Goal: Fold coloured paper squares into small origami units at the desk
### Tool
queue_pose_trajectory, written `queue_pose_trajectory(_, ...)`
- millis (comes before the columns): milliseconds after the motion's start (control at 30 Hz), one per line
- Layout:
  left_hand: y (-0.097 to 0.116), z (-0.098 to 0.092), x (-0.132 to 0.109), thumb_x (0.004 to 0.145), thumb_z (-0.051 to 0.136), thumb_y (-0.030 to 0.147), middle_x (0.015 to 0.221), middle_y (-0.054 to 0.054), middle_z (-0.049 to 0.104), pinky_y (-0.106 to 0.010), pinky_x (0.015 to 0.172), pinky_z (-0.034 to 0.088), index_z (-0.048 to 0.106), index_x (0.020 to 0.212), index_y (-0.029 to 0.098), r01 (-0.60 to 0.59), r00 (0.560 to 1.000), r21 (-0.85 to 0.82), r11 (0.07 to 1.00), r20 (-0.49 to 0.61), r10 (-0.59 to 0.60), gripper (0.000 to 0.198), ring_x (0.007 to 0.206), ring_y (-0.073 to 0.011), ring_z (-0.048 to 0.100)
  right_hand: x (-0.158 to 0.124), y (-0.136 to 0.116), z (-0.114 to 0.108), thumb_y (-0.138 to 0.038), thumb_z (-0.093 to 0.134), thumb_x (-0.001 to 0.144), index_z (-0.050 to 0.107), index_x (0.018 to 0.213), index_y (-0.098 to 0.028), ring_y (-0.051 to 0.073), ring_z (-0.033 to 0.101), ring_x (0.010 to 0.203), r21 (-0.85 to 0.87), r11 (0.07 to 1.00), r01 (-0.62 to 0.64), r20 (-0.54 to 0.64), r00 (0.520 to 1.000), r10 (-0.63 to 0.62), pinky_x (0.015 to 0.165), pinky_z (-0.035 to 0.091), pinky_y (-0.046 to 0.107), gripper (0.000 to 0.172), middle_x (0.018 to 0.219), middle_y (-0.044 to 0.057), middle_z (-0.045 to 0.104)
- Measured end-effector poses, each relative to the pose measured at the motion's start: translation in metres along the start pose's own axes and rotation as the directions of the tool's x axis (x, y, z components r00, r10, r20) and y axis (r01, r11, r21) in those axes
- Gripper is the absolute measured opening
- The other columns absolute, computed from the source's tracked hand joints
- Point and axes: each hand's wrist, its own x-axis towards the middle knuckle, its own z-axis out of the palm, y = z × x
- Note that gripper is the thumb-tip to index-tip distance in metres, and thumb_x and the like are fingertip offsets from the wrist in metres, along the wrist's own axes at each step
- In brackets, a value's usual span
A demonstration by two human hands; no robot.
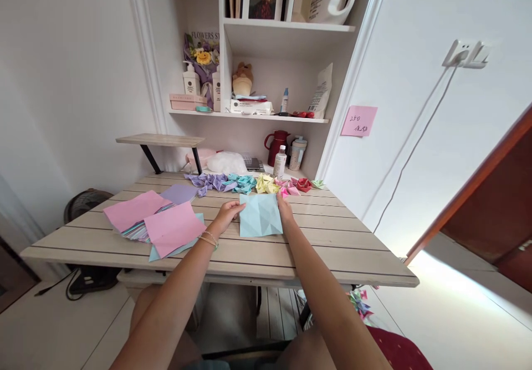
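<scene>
A light blue square of paper (pixel 261 216) with crease lines is opened out just above the table (pixel 328 237). My left hand (pixel 228 215) pinches its left edge near the upper corner. At its upper right edge, my right hand (pixel 285 209) grips the paper, its fingers partly behind the sheet. Folded paper pieces in purple (pixel 210 182), blue (pixel 241 183), yellow (pixel 266 184) and red (pixel 302 184) lie in a row beyond the sheet.
Pink sheets (pixel 174 227) lie over a stack of coloured paper at the left. A small raised shelf (pixel 160 140) stands at the back left. Behind the folded pieces are a clear bottle (pixel 280 162), a red jug (pixel 277 145) and a tumbler (pixel 297 153).
</scene>
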Motion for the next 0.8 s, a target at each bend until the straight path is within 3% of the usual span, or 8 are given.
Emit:
queue_pose_trajectory(67, -0.002, -0.002, 0.002, 0.057, 0.076, 0.041, 0.048, 0.007, 0.042, -0.019, 0.040, 0.019, 0.056, 0.063, 0.014, -0.025, 0.998, -0.037, 0.999, -0.058, 0.023, 0.034, 0.038, -0.0030, 0.031, -0.002, -0.005, 0.002, -0.066, 0.057, 0.066, 0.065, 0.080, -0.014, 0.020, 0.063, 0.060, 0.112, 0.980, -0.166, 0.068, 0.985, 0.159, 0.056, 0.050, 0.030, 0.054, 0.064, 0.006, 0.066)
queue_pose_trajectory(133, -0.004, -0.004, 0.003, 0.060, 0.074, 0.043, 0.044, 0.008, 0.041, -0.019, 0.039, 0.019, 0.055, 0.062, 0.014, -0.039, 0.995, -0.045, 0.998, -0.099, 0.034, 0.035, 0.036, -0.0031, 0.031, -0.005, -0.009, 0.003, -0.057, 0.067, 0.063, 0.066, 0.081, -0.015, 0.021, 0.064, 0.066, 0.146, 0.960, -0.237, 0.137, 0.966, 0.218, 0.060, 0.050, 0.030, 0.046, 0.069, 0.006, 0.068)
queue_pose_trajectory(267, -0.005, -0.007, 0.005, 0.063, 0.071, 0.045, 0.040, 0.007, 0.044, -0.018, 0.037, 0.021, 0.056, 0.063, 0.015, -0.064, 0.982, -0.015, 0.998, -0.180, 0.060, 0.034, 0.033, -0.0045, 0.034, -0.008, -0.011, 0.003, -0.044, 0.076, 0.056, 0.063, 0.064, -0.017, 0.015, 0.057, 0.054, 0.113, 0.979, -0.169, 0.105, 0.982, 0.157, 0.050, 0.044, 0.025, 0.032, 0.057, 0.000, 0.062)
queue_pose_trajectory(333, -0.004, -0.008, 0.005, 0.064, 0.070, 0.046, 0.040, 0.007, 0.045, -0.018, 0.036, 0.024, 0.058, 0.068, 0.015, -0.070, 0.973, -0.013, 0.997, -0.221, 0.065, 0.034, 0.032, -0.0049, 0.036, -0.009, -0.011, 0.002, -0.045, 0.075, 0.057, 0.056, 0.056, -0.018, 0.010, 0.043, 0.040, 0.097, 0.987, -0.129, 0.087, 0.989, 0.120, 0.040, 0.034, 0.023, 0.033, 0.043, -0.004, 0.049)
queue_pose_trajectory(433, -0.003, -0.007, 0.004, 0.065, 0.068, 0.047, 0.041, 0.005, 0.049, -0.017, 0.035, 0.026, 0.058, 0.069, 0.015, -0.044, 0.977, -0.004, 0.999, -0.207, 0.042, 0.034, 0.032, -0.0055, 0.039, -0.010, -0.011, 0.001, -0.051, 0.072, 0.059, 0.048, 0.049, -0.018, 0.007, 0.029, 0.034, 0.054, 0.996, -0.076, 0.111, 0.991, 0.069, 0.034, 0.022, 0.023, 0.041, 0.036, -0.007, 0.036)
queue_pose_trajectory(533, -0.001, -0.004, 0.001, 0.065, 0.069, 0.046, 0.042, 0.003, 0.053, -0.017, 0.034, 0.027, 0.056, 0.066, 0.015, 0.002, 0.986, 0.023, 1.000, -0.164, 0.002, 0.034, 0.031, -0.0056, 0.042, -0.012, -0.011, 0.002, -0.057, 0.069, 0.060, 0.048, 0.049, -0.018, 0.007, 0.032, 0.035, 0.022, 0.999, -0.027, 0.154, 0.988, 0.024, 0.035, 0.024, 0.022, 0.046, 0.038, -0.006, 0.040)
queue_pose_trajectory(700, 0.001, -0.001, -0.002, 0.066, 0.068, 0.046, 0.048, 0.000, 0.059, -0.018, 0.037, 0.036, 0.058, 0.072, 0.014, 0.011, 0.977, 0.001, 1.000, -0.214, -0.010, 0.035, 0.036, -0.0078, 0.050, -0.011, -0.009, 0.001, -0.060, 0.068, 0.060, 0.058, 0.063, -0.017, 0.007, 0.032, 0.033, -0.044, 0.999, 0.005, 0.110, 0.994, 0.000, 0.035, 0.025, 0.021, 0.044, 0.034, -0.007, 0.039)
queue_pose_trajectory(800, -0.001, -0.002, -0.002, 0.067, 0.069, 0.046, 0.055, -0.003, 0.064, -0.019, 0.040, 0.041, 0.059, 0.079, 0.013, 0.028, 0.981, 0.005, 1.000, -0.193, -0.027, 0.037, 0.038, -0.0089, 0.054, -0.010, -0.007, 0.001, -0.061, 0.066, 0.060, 0.056, 0.063, -0.017, 0.006, 0.035, 0.033, -0.011, 1.000, -0.010, 0.099, 0.995, 0.011, 0.034, 0.026, 0.020, 0.045, 0.043, -0.004, 0.053)
